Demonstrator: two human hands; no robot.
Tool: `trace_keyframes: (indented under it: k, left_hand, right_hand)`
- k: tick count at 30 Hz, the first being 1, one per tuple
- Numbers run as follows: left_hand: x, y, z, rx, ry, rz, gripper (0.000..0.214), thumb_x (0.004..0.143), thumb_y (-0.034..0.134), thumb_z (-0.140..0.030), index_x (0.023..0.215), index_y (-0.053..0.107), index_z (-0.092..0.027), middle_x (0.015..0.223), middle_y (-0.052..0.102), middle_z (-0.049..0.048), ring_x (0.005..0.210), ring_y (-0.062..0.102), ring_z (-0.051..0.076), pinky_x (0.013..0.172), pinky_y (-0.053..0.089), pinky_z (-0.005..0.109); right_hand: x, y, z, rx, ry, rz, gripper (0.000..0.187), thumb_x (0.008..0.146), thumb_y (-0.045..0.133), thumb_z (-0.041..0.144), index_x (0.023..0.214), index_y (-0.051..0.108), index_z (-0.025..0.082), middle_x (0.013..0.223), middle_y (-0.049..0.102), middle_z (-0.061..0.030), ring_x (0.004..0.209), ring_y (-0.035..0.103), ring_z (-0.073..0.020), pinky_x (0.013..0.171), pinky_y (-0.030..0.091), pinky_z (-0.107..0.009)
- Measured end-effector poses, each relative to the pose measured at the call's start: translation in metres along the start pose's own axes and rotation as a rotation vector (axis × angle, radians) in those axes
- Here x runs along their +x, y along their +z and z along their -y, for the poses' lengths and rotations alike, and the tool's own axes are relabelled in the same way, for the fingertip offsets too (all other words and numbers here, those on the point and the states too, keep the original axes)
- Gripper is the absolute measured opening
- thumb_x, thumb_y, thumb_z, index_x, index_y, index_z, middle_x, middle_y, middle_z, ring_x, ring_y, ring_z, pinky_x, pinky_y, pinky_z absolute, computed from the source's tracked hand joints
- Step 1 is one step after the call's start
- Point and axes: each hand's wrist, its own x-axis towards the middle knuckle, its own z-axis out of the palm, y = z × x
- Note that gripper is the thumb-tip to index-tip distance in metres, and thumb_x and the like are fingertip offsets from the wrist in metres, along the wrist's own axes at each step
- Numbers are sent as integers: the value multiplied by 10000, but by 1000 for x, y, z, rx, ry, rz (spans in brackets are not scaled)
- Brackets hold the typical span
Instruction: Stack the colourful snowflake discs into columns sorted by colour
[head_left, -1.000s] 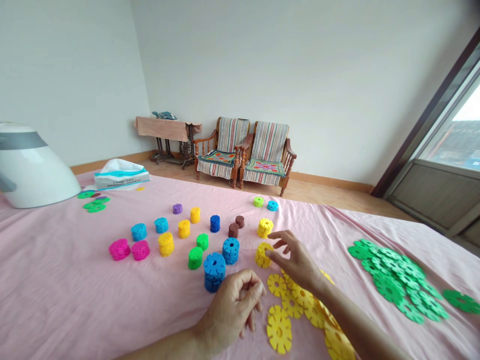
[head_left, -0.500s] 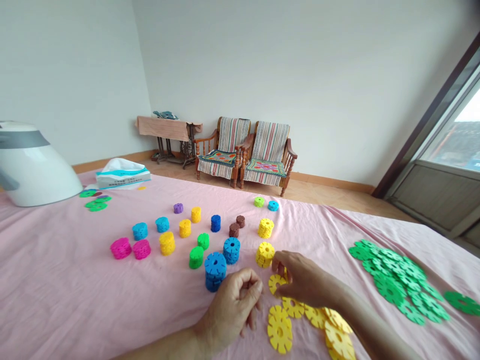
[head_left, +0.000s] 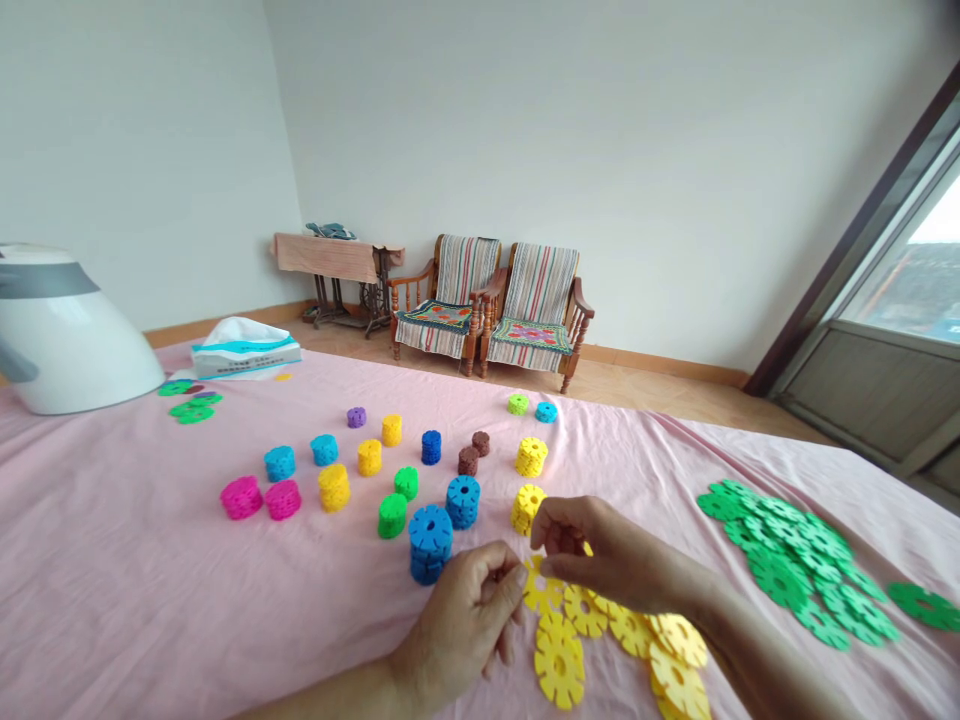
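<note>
My left hand (head_left: 469,615) is closed, fingers curled and thumb pressed against them; what it holds, if anything, is hidden. Its thumb tip is beside the left edge of a yellow notched plastic disc (head_left: 541,590). My right hand (head_left: 600,550) is curled over that disc from the right, with its thumb at the disc's upper edge. Behind its fingers stands a stack of yellow discs (head_left: 527,510), partly covered. Loose yellow discs (head_left: 559,662) lie below my right hand. Two stacks of blue discs (head_left: 430,545) stand left of and behind my left hand.
Several short stacks, including pink discs (head_left: 241,498), orange-yellow discs (head_left: 334,488) and brown discs (head_left: 468,460), stand across the pink cloth (head_left: 187,600). Green discs (head_left: 802,560) are heaped at right. A tissue box (head_left: 247,352) and a white kettle (head_left: 71,340) stand at left.
My right hand has moved slightly left, and the yellow disc under it has shifted left and nearer, up to my left fingertips. My left hand has barely moved.
</note>
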Motion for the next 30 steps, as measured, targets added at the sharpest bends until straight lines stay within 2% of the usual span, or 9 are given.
trace_keyframes:
  k: [3,5,10,18,22,27,30]
  left_hand:
    - [0,-1,1,-52,-1,-34,445,803,461,-606,719,420,-171,578,511,-45,338,427,27,266,270,95]
    - [1,-1,0,-89,1,-52,448,801,462,-611,723,420,-172,591,525,-39,340,436,30,265,274,97]
    - [2,-1,-1,-140,-12,-63,464,782,475,-629,727,419,-172,582,531,-39,332,438,32,263,274,99]
    - [1,-1,-2,-150,-25,-62,461,779,483,-626,719,410,-175,575,527,-45,328,442,31,260,269,98]
    - [0,0,-3,-127,-27,-66,477,754,500,-645,713,407,-178,545,503,-60,320,434,31,257,270,96]
    - [1,0,-5,-157,-24,-81,500,753,458,-679,719,389,-185,527,499,-64,302,421,30,253,272,98]
    - [2,-1,-5,-163,-20,-76,498,752,463,-675,717,388,-184,520,495,-65,299,419,31,251,270,99]
  right_hand:
    - [-2,3,3,-44,-42,11,308,695,609,161,994,554,210,695,524,47,617,492,-84,534,367,-190]
    - [-4,5,5,-88,-67,15,379,676,627,158,1038,543,229,731,550,41,657,527,-96,563,385,-198]
    - [-6,8,10,-154,-97,-13,367,661,615,125,1010,562,227,778,581,29,688,552,-101,597,400,-206]
    - [-2,2,6,-2,-78,57,351,662,677,169,998,584,213,747,527,42,637,496,-80,553,398,-189]
    - [1,4,-1,49,-64,63,283,676,699,214,940,599,200,698,487,54,609,453,-71,533,374,-187]
    - [2,7,-1,56,-94,51,400,652,726,219,1028,588,221,724,496,54,621,466,-74,544,388,-190]
    - [2,8,1,44,-98,38,402,666,703,198,1052,592,229,727,500,50,621,470,-76,540,390,-190]
